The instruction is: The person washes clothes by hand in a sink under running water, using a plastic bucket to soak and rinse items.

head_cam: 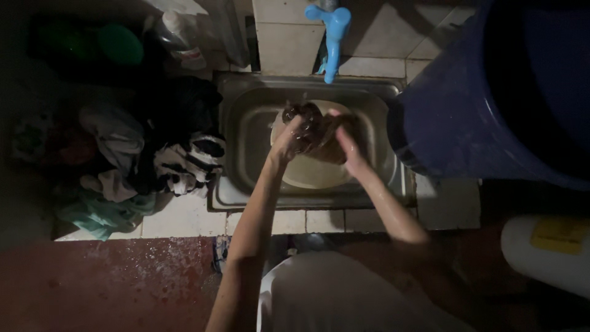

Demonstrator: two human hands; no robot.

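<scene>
While wrung, dark wet cloth [319, 132], bunched.

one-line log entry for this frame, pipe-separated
left hand grips wet brown cloth | right hand grips same cloth | over pale basin in metal sink | blue tap above | clothes pile left

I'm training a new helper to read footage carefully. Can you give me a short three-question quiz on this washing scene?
1. True or false: both hands grip the dark wet cloth above the basin in the metal sink.
2. What colour is the tap? A) blue B) red C) silver
3. On which side of the sink does the pile of clothes lie?

Key: 1. True: the left hand and right hand both hold it. 2. A. 3. The person's left; the big blue barrel stands on the right.
</scene>
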